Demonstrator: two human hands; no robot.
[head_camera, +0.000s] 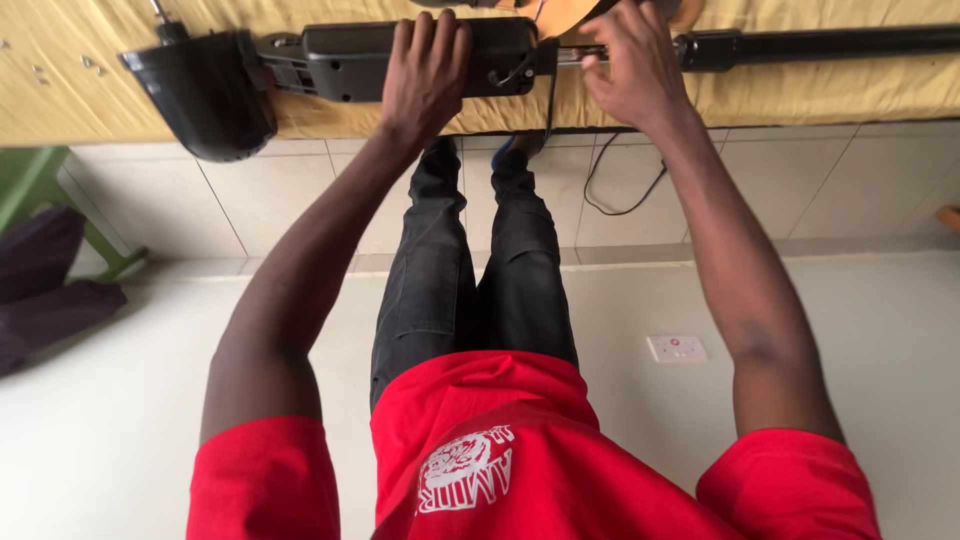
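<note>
- Black plastic housing (420, 58) of a long machine lies on the yellow cloth-covered bench (60, 70) at the far edge of the view, straight ahead of you.
- Your left hand (425, 75) rests flat on top of that housing, fingers stretched out and close together, palm pressing down rather than wrapped round it.
- Your right hand (635, 65) sits just to the right of the housing, where a thin metal rod (575, 55) joins it; the fingertips are curled in toward the rod, but you cannot tell whether they actually pinch it.
- A black tube (830, 42) runs on from that joint to the right edge of the bench.
- At the left end, a rounded black motor casing (205, 95) hangs over the near edge of the bench.
- A thin black cable (620, 185) drops from the machine and loops over the pale tiled floor (270, 200).
- A green chair leg (40, 190) and a dark purple cloth (45, 290) lie at the far left.
</note>
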